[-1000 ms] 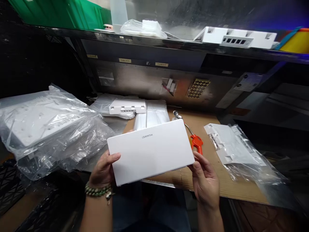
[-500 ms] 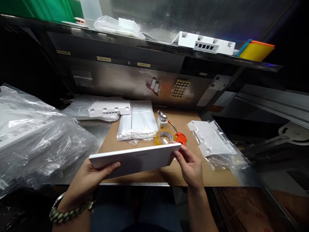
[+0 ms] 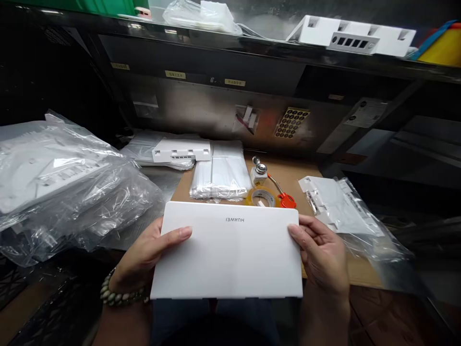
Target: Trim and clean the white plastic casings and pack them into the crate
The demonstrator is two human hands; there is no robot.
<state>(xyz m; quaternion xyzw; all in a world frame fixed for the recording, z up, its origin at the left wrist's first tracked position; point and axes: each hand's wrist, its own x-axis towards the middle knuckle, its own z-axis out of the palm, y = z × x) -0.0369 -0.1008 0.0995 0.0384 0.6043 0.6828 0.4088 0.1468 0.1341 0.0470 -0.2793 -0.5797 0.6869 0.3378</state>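
Near the cardboard (image 3: 292, 174), left hand (image 3: 146, 253) and right hand (image 3: 324, 253) pinch the white cover (image 3: 230, 259) at opposite ends, thumbs on its face, apparently for balance.

Your panel (image 3: 226, 262) is plain white with grey lettering, and your bracelet (image 3: 120, 295) has mottled green beads. You have a silvery-grey worktop (image 3: 167, 181) with brown cardboard (image 3: 298, 168) on it. The tape (image 3: 249, 197) is amber, the tool (image 3: 287, 201) orange-red at its handle, and the bottle (image 3: 257, 177) white under a silver top. Facing you, the sticker sheet (image 3: 292, 123) shows rows of black dots on yellow. Your bin (image 3: 72, 6) is green; the pouch (image 3: 443, 47) is yellow, edged blue.
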